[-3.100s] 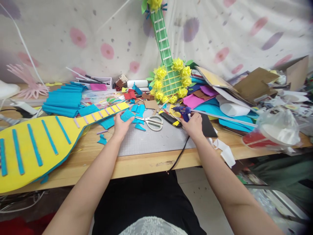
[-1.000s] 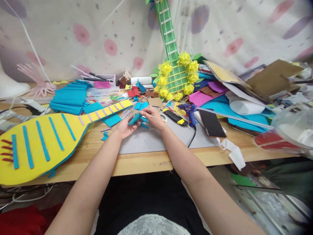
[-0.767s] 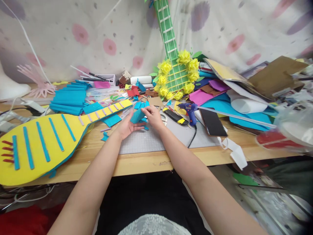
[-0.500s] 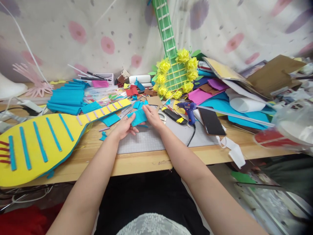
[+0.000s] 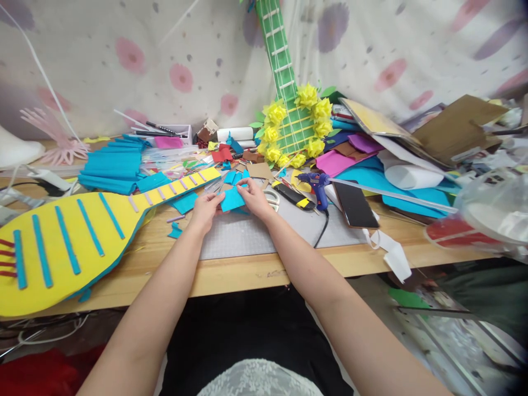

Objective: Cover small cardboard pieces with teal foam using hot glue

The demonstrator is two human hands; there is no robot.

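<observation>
A small piece of blue crepe paper (image 5: 232,198) is stretched between my two hands above the grey cutting mat (image 5: 235,242). My left hand (image 5: 208,210) pinches its left edge, and my right hand (image 5: 253,197) pinches its right edge near the top. White-handled scissors (image 5: 272,200) lie just right of my right hand, their blades hidden. More blue paper scraps (image 5: 184,203) are close to my left hand. Left of my arms lies a yellow paper lute shape (image 5: 70,231) with blue strips across its body and lilac strips along its neck.
A purple glue gun (image 5: 317,187), a black utility knife (image 5: 293,196) and a phone (image 5: 355,204) lie to the right. Behind stands a green paper instrument (image 5: 284,71) with yellow flowers. Papers and cardboard (image 5: 457,129) pile up at right, beside a clear plastic tub (image 5: 490,214).
My right hand has shifted from lying flat along the blue crepe paper to pinching its edge. My left fingers have curled in, and the paper now hangs flatter between both hands.
</observation>
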